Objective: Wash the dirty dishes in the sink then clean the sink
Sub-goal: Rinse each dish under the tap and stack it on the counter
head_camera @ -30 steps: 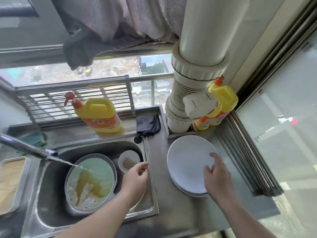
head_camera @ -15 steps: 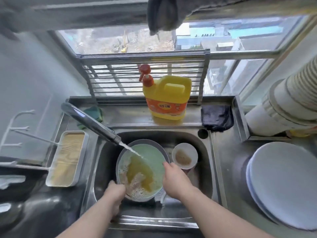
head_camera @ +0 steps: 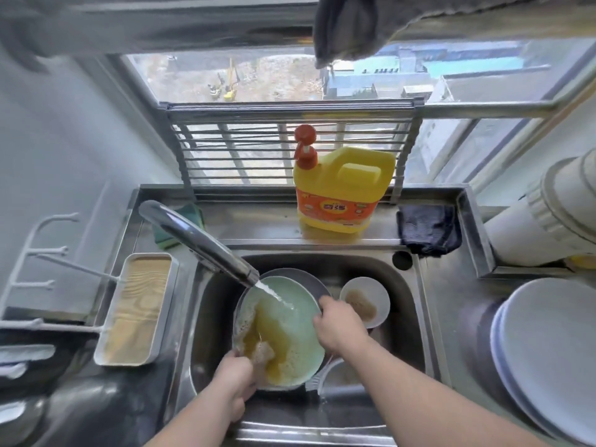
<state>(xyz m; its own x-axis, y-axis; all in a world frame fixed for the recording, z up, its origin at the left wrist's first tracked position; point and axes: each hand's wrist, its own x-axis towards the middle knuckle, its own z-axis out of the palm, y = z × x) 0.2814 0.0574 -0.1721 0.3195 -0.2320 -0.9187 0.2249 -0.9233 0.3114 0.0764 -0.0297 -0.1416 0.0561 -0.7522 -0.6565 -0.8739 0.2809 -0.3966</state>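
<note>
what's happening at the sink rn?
A person is washing dishes by hand. The left hand grips the near rim of a pale green round plate smeared with yellow-brown residue and suds, and the right hand holds its far-right rim. The chrome faucet is running water onto the plate inside the stainless steel sink. A small white bowl with brown residue sits unwashed beside it. A stack of white plates sits on the counter to the right.

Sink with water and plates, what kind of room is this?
Most likely a small home kitchen by a window. A faucet runs water into a steel sink holding a dirty green plate, a yellow dish soap jug stands behind it, and clean white plates are stacked beside it.
</note>
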